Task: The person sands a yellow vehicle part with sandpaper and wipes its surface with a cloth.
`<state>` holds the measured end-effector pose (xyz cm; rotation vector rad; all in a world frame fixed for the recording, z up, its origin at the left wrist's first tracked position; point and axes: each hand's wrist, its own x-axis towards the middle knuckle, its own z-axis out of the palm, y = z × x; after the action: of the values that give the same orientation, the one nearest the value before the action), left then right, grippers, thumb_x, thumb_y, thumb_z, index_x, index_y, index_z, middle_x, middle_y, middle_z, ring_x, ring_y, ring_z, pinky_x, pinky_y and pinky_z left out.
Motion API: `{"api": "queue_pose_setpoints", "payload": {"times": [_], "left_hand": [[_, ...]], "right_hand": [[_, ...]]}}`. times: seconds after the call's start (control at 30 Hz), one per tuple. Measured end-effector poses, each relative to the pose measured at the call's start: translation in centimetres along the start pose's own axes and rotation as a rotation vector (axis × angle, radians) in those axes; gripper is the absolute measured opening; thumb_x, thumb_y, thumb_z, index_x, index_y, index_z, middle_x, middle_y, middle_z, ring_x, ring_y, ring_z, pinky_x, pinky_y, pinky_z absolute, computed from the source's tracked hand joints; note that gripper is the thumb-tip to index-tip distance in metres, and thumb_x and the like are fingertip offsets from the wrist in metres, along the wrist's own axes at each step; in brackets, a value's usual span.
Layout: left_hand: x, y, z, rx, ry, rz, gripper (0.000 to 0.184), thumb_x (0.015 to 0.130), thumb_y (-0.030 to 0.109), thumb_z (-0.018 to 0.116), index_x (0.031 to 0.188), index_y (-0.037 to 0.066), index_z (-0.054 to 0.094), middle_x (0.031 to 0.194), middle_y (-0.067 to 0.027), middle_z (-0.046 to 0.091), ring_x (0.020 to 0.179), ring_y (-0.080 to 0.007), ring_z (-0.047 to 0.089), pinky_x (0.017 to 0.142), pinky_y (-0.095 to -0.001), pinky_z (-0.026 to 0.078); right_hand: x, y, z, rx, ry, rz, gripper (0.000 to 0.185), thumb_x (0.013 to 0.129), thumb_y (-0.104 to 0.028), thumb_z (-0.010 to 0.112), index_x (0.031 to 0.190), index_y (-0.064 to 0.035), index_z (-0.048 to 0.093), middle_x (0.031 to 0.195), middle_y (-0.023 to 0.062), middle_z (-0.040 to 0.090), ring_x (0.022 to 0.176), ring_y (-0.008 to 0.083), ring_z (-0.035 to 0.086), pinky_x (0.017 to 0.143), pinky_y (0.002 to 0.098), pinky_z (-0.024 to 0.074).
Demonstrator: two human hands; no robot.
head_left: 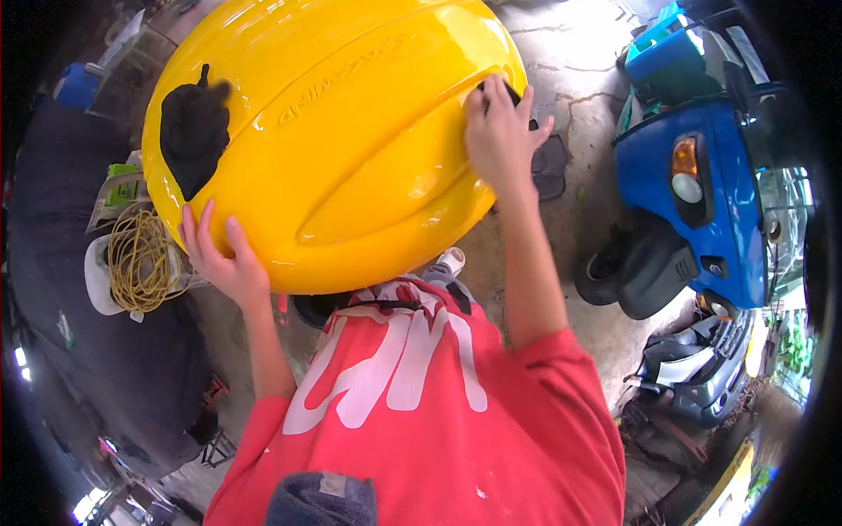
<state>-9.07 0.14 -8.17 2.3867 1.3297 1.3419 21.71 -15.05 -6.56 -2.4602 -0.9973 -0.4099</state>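
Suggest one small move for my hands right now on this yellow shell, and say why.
I'd probably brace the shell with your left hand and ease your right hand's fingers slightly along the black part. The left hand is already spread at the near edge, and the right fingers are bent at that part, which they partly hide.

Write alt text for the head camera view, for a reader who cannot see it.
A bare left hand and bare right hand touch a large, glossy, rounded yellow panel at its near-left and right edges. A crumpled black item lies on its left; a printed red T-shirt shows below, a blue vehicle body at right.
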Motion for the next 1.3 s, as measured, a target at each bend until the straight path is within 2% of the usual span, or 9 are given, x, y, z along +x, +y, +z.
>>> {"api": "queue_pose_setpoints", "payload": {"times": [0.07,0.13,0.4,0.6,0.73,0.87,0.93,1.17,1.3], "left_hand": [[0.1,0.0,0.2,0.035,0.005,-0.003,0.036,0.097,0.026,0.065,0.128,0.009,0.067,0.152,-0.0161,0.050,0.142,-0.0397,0.041,0.116,-0.0528,0.031],[0.1,0.1,0.4,0.036,0.020,-0.006,0.036,0.097,0.027,0.065,0.128,0.010,0.067,0.152,-0.0152,0.050,0.142,-0.0394,0.041,0.115,-0.0528,0.031],[0.1,0.1,0.3,0.035,0.028,0.009,0.035,0.097,0.029,0.066,0.128,0.012,0.068,0.153,-0.0126,0.050,0.142,-0.0388,0.042,0.115,-0.0528,0.031],[0.2,0.2,0.5,0.046,0.038,-0.013,0.035,0.097,0.030,0.066,0.127,0.013,0.069,0.153,-0.0119,0.050,0.142,-0.0389,0.041,0.115,-0.0526,0.030],[-0.3,0.4,0.2,0.045,0.037,-0.013,0.036,0.097,0.031,0.065,0.128,0.013,0.068,0.152,-0.0116,0.051,0.142,-0.0386,0.041,0.116,-0.0528,0.030],[0.0,0.6,0.5,0.043,0.058,-0.053,0.038,0.097,0.030,0.064,0.131,0.014,0.065,0.150,-0.0115,0.052,0.142,-0.0379,0.041,0.116,-0.0530,0.030],[-0.1,0.6,0.6,0.047,0.070,-0.090,0.039,0.098,0.031,0.064,0.133,0.013,0.063,0.150,-0.0118,0.052,0.143,-0.0374,0.041,0.116,-0.0527,0.030],[-0.4,-0.5,1.7,0.187,0.025,-0.199,0.045,0.101,0.039,0.055,0.143,0.020,0.056,0.155,-0.0055,0.048,0.148,-0.0353,0.036,0.116,-0.0601,0.026],[-0.2,-0.2,3.3,0.302,0.103,-0.313,0.045,0.102,0.042,0.051,0.144,0.025,0.055,0.158,-0.0011,0.045,0.149,-0.0337,0.034,0.115,-0.0652,0.024]], "right_hand": [[1.6,0.4,-1.0,-0.054,-0.236,0.038,0.048,0.103,-0.031,0.047,0.142,-0.0019,0.049,0.149,0.0124,0.050,0.144,0.0435,0.035,0.106,0.0786,0.0216],[-3.2,-2.0,-0.7,-0.031,0.012,-0.119,0.049,0.103,-0.032,0.047,0.142,-0.0021,0.048,0.151,0.0115,0.049,0.147,0.0426,0.032,0.106,0.0794,0.0212],[1.0,1.3,0.3,-0.023,-0.125,0.006,0.046,0.102,-0.033,0.049,0.137,-0.0037,0.051,0.149,0.0120,0.049,0.144,0.0419,0.038,0.103,0.0821,0.0217],[-9.8,-7.5,-4.3,0.087,-0.184,-0.153,0.063,0.090,-0.027,0.065,0.147,-0.0064,0.049,0.160,0.0083,0.042,0.152,0.0402,0.028,0.115,0.0729,0.0072],[-1.2,1.1,-0.2,0.049,-0.130,0.060,0.051,0.103,-0.028,0.049,0.149,-0.0054,0.045,0.159,0.0105,0.043,0.148,0.0492,0.029,0.107,0.0787,0.0223],[-6.6,-3.6,-0.9,0.039,-0.072,-0.219,0.065,0.092,-0.036,0.061,0.150,-0.0107,0.047,0.161,0.0030,0.041,0.153,0.0372,0.025,0.117,0.0708,0.0011],[-11.0,-7.1,-3.5,0.209,-0.304,-0.495,0.075,0.082,-0.033,0.069,0.151,-0.0143,0.048,0.162,0.0028,0.040,0.156,0.0310,0.022,0.119,0.0649,-0.0069],[-0.5,6.7,-2.2,0.202,-0.320,-0.628,0.074,0.088,-0.012,0.062,0.158,-0.0129,0.038,0.167,0.0048,0.032,0.158,0.0356,0.011,0.115,0.0710,-0.0036],[-1.8,3.5,-2.7,0.322,-0.451,-0.894,0.079,0.082,-0.017,0.071,0.154,-0.0082,0.042,0.167,0.0021,0.031,0.158,0.0349,0.010,0.118,0.0671,-0.0059]]}}
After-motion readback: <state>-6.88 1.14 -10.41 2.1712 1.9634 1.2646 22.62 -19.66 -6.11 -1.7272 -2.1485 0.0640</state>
